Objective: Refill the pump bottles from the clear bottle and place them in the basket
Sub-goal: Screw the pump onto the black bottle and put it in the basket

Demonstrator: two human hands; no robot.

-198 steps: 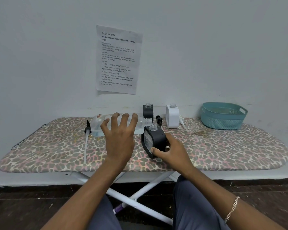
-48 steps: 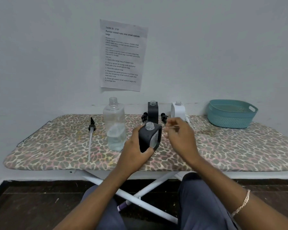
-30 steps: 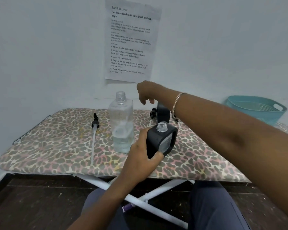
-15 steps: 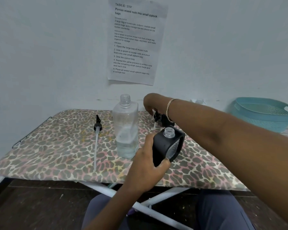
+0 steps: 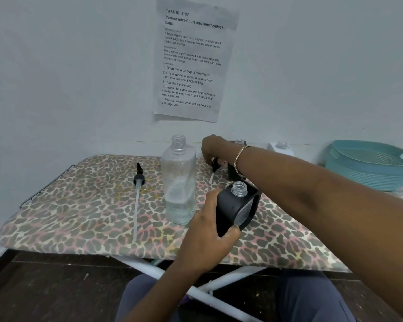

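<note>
Leopard-print fabric ironing board [image 5: 79,205] was seen with a teal plastic slotted basket [image 5: 368,168] set at its far right. Tall clear plastic bottle [image 5: 179,182] was stood upright, uncapped, mid-board. Just beside it, the black square pump bottle [image 5: 233,210] was gripped, tilted, by the left hand [image 5: 209,238]. Small black pump head [image 5: 215,165] was pinched by the right hand [image 5: 213,147] behind.

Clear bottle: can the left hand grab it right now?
Probably not: the left hand grips the black pump bottle. The clear bottle stands right beside it, nothing between, so likely reachable once freed.
</note>
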